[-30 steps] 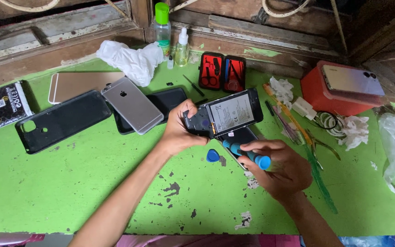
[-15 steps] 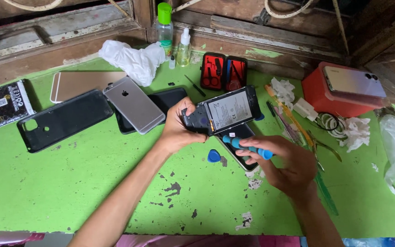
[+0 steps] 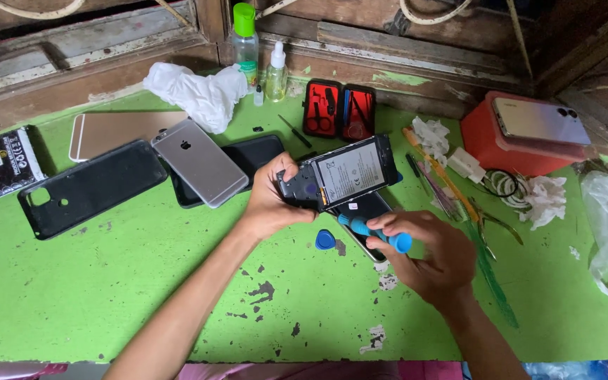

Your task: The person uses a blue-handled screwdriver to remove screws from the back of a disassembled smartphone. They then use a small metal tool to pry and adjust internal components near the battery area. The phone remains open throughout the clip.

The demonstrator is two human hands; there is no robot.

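My left hand (image 3: 272, 204) grips one end of an opened phone (image 3: 339, 174), held above the green table (image 3: 107, 281) with its battery side up. My right hand (image 3: 427, 253) holds a blue-handled screwdriver (image 3: 378, 233), its tip pointing at the phone's lower edge. Under the phone lies a dark phone part (image 3: 364, 211). A blue plastic pick (image 3: 326, 240) rests on the table between my hands.
Silver phone (image 3: 198, 160), black back cover (image 3: 93, 186), gold panel (image 3: 117, 130) and dark phone (image 3: 251, 158) lie left. A red tool case (image 3: 339, 111), two bottles (image 3: 246, 39), white cloth (image 3: 195, 88), red box (image 3: 522, 144) with a phone on top, tweezers and tissues fill the back and right.
My right hand has shifted slightly, bringing the screwdriver closer under the phone. The phone stays in my left hand, tilted a little more.
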